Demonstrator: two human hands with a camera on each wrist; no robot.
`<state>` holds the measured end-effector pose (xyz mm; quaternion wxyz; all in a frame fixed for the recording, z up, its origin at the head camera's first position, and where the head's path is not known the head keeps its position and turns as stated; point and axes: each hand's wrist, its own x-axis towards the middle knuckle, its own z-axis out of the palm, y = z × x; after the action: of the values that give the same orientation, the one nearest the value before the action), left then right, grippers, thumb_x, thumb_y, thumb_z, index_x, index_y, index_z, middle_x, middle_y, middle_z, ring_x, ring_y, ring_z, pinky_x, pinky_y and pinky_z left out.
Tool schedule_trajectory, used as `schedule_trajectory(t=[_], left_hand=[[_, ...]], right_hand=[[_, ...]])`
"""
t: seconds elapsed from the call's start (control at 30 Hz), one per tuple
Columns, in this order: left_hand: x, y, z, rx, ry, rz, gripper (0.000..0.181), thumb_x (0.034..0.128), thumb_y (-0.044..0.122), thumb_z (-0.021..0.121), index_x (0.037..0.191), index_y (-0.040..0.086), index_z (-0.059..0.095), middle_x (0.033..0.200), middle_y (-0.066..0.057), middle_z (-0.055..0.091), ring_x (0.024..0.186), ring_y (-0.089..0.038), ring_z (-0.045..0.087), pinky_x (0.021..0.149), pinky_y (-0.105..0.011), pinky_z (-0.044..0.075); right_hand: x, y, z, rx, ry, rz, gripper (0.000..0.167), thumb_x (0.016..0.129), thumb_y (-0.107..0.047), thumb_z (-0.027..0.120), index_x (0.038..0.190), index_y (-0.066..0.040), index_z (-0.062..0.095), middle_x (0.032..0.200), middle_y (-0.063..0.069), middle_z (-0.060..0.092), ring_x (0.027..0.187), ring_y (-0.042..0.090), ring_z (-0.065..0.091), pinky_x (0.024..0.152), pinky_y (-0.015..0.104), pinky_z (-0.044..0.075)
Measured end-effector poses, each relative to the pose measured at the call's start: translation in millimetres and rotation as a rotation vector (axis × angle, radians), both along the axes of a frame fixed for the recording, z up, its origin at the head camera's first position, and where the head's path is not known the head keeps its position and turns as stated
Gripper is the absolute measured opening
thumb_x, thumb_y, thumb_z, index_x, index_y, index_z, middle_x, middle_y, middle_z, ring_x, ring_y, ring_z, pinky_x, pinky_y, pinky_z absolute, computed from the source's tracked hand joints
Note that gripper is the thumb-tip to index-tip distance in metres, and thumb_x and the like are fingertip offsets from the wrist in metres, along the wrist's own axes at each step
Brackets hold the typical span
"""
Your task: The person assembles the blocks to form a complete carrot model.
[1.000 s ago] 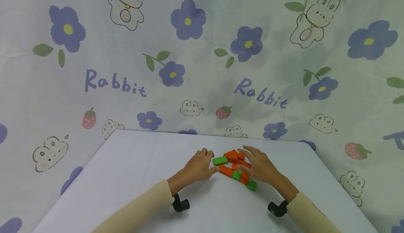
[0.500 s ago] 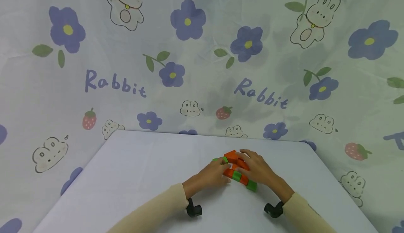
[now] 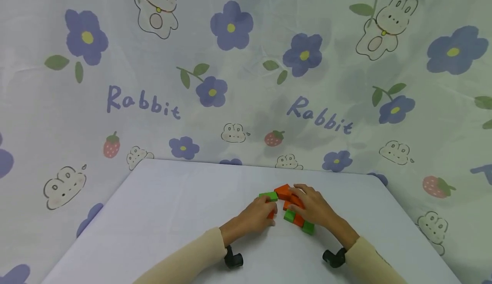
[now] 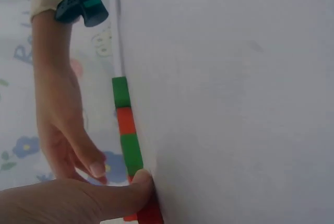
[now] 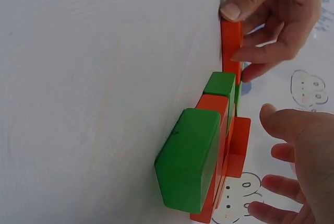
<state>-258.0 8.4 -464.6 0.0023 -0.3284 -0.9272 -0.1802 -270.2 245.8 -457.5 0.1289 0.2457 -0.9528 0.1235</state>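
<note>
My left hand pinches a long orange block between thumb and fingers, at the left end of a small group of blocks. A gap parts it from a green block to its right. After that come an orange block and a green end block, in a slanting row. My right hand hovers over the right side of the group, fingers loosely bent and apart; in the right wrist view nothing is between them. Behind lie an angular orange block and a green block. Fingers partly hide other orange blocks.
A white table carries the blocks. Behind it hangs a cloth printed with flowers and rabbits. A black wrist camera is worn on the left wrist, another black camera on the right.
My left hand has moved right to the long orange block, taken hold of it and drawn it slightly left, away from the green block. The right hand has shifted only a little.
</note>
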Motion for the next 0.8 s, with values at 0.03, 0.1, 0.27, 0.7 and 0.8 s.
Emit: schedule_trajectory(t=[0.03, 0.1, 0.27, 0.7, 0.8], left_hand=[[-0.3, -1.1, -0.6, 0.004, 0.025, -0.012, 0.025, 0.0851, 0.027, 0.08, 0.106, 0.02, 0.068, 0.124, -0.006, 0.062, 0.109, -0.02, 0.061, 0.095, -0.032, 0.052], [-0.6, -3.5, -1.8, 0.008, 0.052, -0.035, 0.024, 0.0852, 0.023, 0.08, 0.107, 0.019, 0.071, 0.121, -0.002, 0.066, 0.111, -0.019, 0.063, 0.097, -0.032, 0.052], [0.0, -9.6, 0.2, -0.002, 0.087, -0.095, 0.021, 0.087, 0.015, 0.078, 0.107, 0.018, 0.074, 0.122, 0.0, 0.071, 0.117, -0.022, 0.065, 0.096, -0.032, 0.052], [3.7, -29.2, 9.8, -0.033, -0.078, -0.054, 0.067, 0.0833, 0.042, 0.08, 0.14, 0.015, 0.057, 0.124, -0.005, 0.056, 0.087, -0.006, 0.051, 0.076, -0.015, 0.049], [2.8, -44.0, 18.1, -0.01, -0.111, 0.001, 0.074, 0.0828, 0.043, 0.08, 0.142, 0.008, 0.055, 0.127, -0.006, 0.055, 0.091, -0.006, 0.053, 0.081, -0.019, 0.051]], right_hand=[[-0.2, 0.2, -0.6, -0.005, 0.001, 0.004, 0.058, 0.089, -0.038, 0.075, 0.139, -0.014, 0.058, 0.141, 0.013, 0.056, 0.121, 0.036, 0.058, 0.097, 0.058, 0.048], [-0.6, 0.5, -1.9, -0.012, 0.007, 0.009, 0.056, 0.089, -0.038, 0.075, 0.137, -0.014, 0.059, 0.14, 0.013, 0.056, 0.12, 0.035, 0.059, 0.096, 0.057, 0.048], [-0.8, 2.1, -3.7, -0.033, 0.034, 0.019, 0.052, 0.088, -0.035, 0.077, 0.132, -0.013, 0.063, 0.135, 0.013, 0.059, 0.118, 0.035, 0.06, 0.095, 0.057, 0.049], [-0.9, 6.6, -7.4, -0.064, 0.007, -0.02, 0.05, 0.087, -0.029, 0.078, 0.131, -0.012, 0.062, 0.128, 0.01, 0.063, 0.114, 0.031, 0.062, 0.094, 0.057, 0.05], [0.8, 9.7, -5.2, -0.069, 0.004, -0.03, 0.049, 0.088, -0.031, 0.077, 0.131, -0.011, 0.062, 0.124, 0.009, 0.065, 0.111, 0.031, 0.063, 0.093, 0.057, 0.051]])
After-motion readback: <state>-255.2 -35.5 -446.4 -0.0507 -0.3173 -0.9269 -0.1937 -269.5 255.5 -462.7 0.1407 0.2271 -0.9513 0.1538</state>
